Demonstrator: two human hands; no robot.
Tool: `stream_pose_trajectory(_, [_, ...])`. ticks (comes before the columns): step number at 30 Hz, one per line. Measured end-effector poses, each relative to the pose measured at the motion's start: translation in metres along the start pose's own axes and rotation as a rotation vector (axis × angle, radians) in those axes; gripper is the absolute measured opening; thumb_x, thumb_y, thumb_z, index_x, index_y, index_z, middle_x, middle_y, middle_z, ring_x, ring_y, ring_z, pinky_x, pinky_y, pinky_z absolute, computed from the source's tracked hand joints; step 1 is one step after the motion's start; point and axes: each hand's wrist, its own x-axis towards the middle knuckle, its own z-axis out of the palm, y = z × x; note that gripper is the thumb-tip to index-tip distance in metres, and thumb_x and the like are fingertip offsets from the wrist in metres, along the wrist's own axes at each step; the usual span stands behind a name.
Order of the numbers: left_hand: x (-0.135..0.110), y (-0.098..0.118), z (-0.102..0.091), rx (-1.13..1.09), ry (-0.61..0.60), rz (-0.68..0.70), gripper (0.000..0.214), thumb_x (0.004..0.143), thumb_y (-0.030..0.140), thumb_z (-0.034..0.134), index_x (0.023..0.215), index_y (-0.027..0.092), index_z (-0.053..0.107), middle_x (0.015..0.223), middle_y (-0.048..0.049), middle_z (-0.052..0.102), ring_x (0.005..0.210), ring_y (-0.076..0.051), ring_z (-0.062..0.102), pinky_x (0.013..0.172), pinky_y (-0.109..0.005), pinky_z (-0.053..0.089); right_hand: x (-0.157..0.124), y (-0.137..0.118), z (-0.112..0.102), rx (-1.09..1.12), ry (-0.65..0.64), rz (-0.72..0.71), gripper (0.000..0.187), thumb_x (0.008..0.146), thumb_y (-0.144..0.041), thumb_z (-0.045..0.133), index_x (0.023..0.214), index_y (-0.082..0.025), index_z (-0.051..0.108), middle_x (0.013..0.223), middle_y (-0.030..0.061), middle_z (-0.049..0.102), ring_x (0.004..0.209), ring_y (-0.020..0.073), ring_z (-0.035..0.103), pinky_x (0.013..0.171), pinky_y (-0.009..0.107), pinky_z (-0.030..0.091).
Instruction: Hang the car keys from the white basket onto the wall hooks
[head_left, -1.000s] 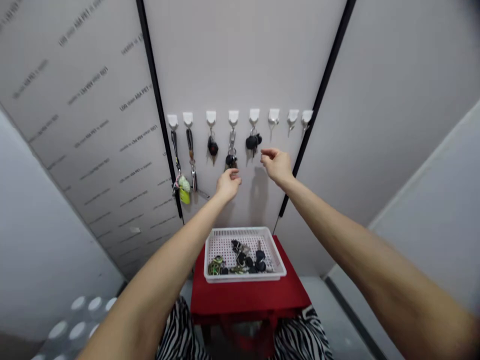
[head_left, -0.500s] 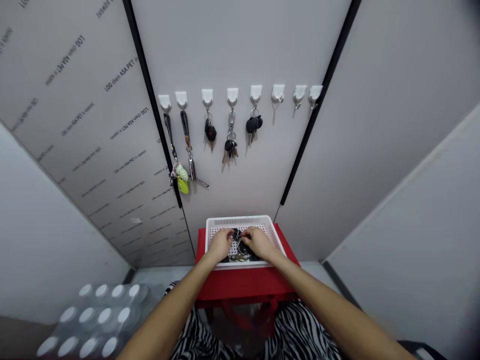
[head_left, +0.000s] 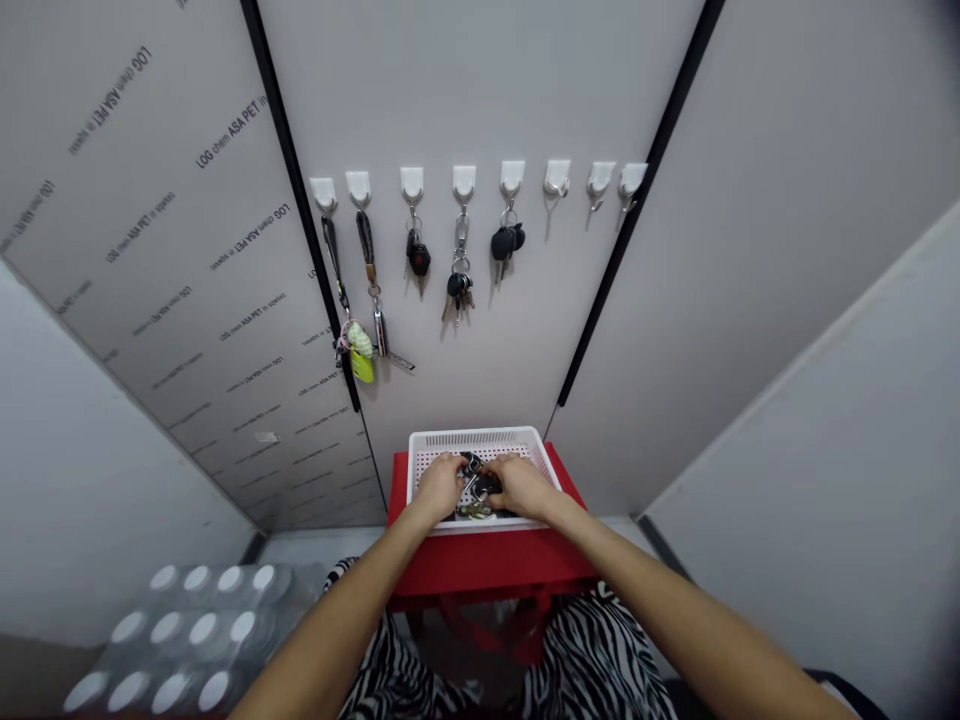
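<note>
Hands (head_left: 441, 488), keys (head_left: 487, 485) inside basket rim (head_left: 474, 437)

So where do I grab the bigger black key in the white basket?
Probably by its broad black head, coming from above. That wide part faces up, while the white basket is open on top but walled around. Gold-coloured keys lie on its near side, so sliding in from there might catch them.
</note>
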Motion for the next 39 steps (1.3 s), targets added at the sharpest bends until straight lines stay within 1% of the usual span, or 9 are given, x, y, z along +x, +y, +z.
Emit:
stream_pose_trajectory(6, [-0.001, 0.000, -0.001, 0.021, 0.000, -0.058, 0.026, 0.063, 0.010, 0.038, 0.085, 0.016, 0.052, 0.085, -0.0055, 0.052, 0.080, -0.014, 0.047, 0.071, -0.024, 0.035, 0.004, 0.009, -0.005, 0.147, 0.016, 0.076, 0.027, 0.053, -0.029, 0.053, 0.077, -0.017, 0.055, 0.063, 0.0008, 0.055, 0.055, 0.0103, 0.046, 0.048, 0.019, 0.029])
stream_pose_trajectory(13, [0.000, 0.002, -0.003, -0.070, 0.086, 0.007, 0.025, 0.062, 0.010, 0.041, 0.084, 0.017, 0.051, 0.084, -0.0040, 0.052, 0.081, -0.014, 0.046, 0.073, -0.024, 0.035, 0.005, 0.015, -0.013, 0.392, 0.070, 0.106, 0.020, 0.057, -0.021, 0.044, 0.072, -0.014, 0.056, 0.052, -0.0026, 0.051, 0.045, 0.0060, 0.040, 0.043, 0.017, 0.027])
stream_pose_trajectory(19, [0.010, 0.019, -0.005, -0.447, 0.055, 0.116, 0.039, 0.058, 0.006, 0.045, 0.096, 0.019, 0.046, 0.094, -0.0018, 0.052, 0.083, -0.011, 0.046, 0.076, -0.024, 0.035, 0.011, 0.010, -0.019, 0.671, 0.101, 0.172, 0.016, 0.054, -0.017, 0.042, 0.065, -0.012, 0.053, 0.046, -0.0052, 0.045, 0.040, 0.0044, 0.035, 0.040, 0.016, 0.026])
stream_pose_trajectory(23, [0.014, 0.026, -0.006, -0.795, -0.057, 0.006, 0.024, 0.061, 0.006, 0.042, 0.082, 0.013, 0.051, 0.068, 0.0001, 0.056, 0.063, -0.008, 0.049, 0.060, -0.020, 0.038, 0.013, 0.009, -0.021, 0.903, 0.146, 0.190, 0.014, 0.056, -0.020, 0.044, 0.063, -0.012, 0.052, 0.049, -0.0039, 0.047, 0.044, 0.0047, 0.039, 0.045, 0.017, 0.032])
stream_pose_trajectory(27, [0.012, 0.030, -0.012, -1.047, -0.113, -0.111, 0.008, 0.062, 0.012, 0.044, 0.068, 0.012, 0.049, 0.050, 0.0042, 0.048, 0.046, -0.004, 0.042, 0.046, -0.016, 0.032, 0.013, 0.009, -0.020, 1.032, 0.167, 0.202, 0.019, 0.057, -0.026, 0.047, 0.069, -0.012, 0.050, 0.054, -0.0033, 0.048, 0.043, 0.0042, 0.040, 0.046, 0.018, 0.034])
stream_pose_trajectory(30, [0.013, 0.029, -0.017, -1.134, -0.113, -0.157, 0.005, 0.061, 0.015, 0.046, 0.066, 0.012, 0.046, 0.050, 0.0055, 0.046, 0.043, -0.003, 0.040, 0.044, -0.015, 0.029, 0.014, 0.008, -0.020, 1.034, 0.178, 0.204, 0.023, 0.061, -0.030, 0.043, 0.073, -0.012, 0.050, 0.057, -0.0021, 0.049, 0.042, 0.0041, 0.039, 0.045, 0.018, 0.034])
stream_pose_trajectory(33, [0.015, 0.027, -0.020, -1.172, -0.099, -0.190, 0.006, 0.060, 0.015, 0.048, 0.064, 0.013, 0.045, 0.050, 0.0064, 0.045, 0.042, -0.002, 0.039, 0.044, -0.015, 0.028, 0.012, 0.011, -0.023, 0.889, 0.181, 0.131, 0.023, 0.063, -0.028, 0.041, 0.074, -0.012, 0.052, 0.062, -0.0002, 0.053, 0.049, 0.0060, 0.044, 0.052, 0.020, 0.037])
stream_pose_trajectory(36, [0.015, 0.022, -0.017, -1.202, -0.090, -0.215, 0.008, 0.057, 0.016, 0.050, 0.061, 0.013, 0.044, 0.048, 0.0070, 0.044, 0.041, -0.002, 0.038, 0.043, -0.015, 0.027, 0.007, 0.017, -0.026, 0.694, 0.107, 0.049, 0.020, 0.060, -0.025, 0.046, 0.072, -0.012, 0.055, 0.062, 0.0006, 0.055, 0.056, 0.0084, 0.047, 0.058, 0.022, 0.037])
stream_pose_trajectory(39, [0.013, 0.019, -0.011, -1.259, -0.119, -0.235, 0.011, 0.056, 0.019, 0.051, 0.062, 0.013, 0.044, 0.049, 0.0063, 0.045, 0.041, -0.002, 0.039, 0.043, -0.015, 0.027, 0.001, 0.022, -0.026, 0.641, 0.011, 0.031, 0.023, 0.058, -0.024, 0.048, 0.075, -0.010, 0.055, 0.061, 0.0011, 0.056, 0.056, 0.0098, 0.048, 0.056, 0.022, 0.038])
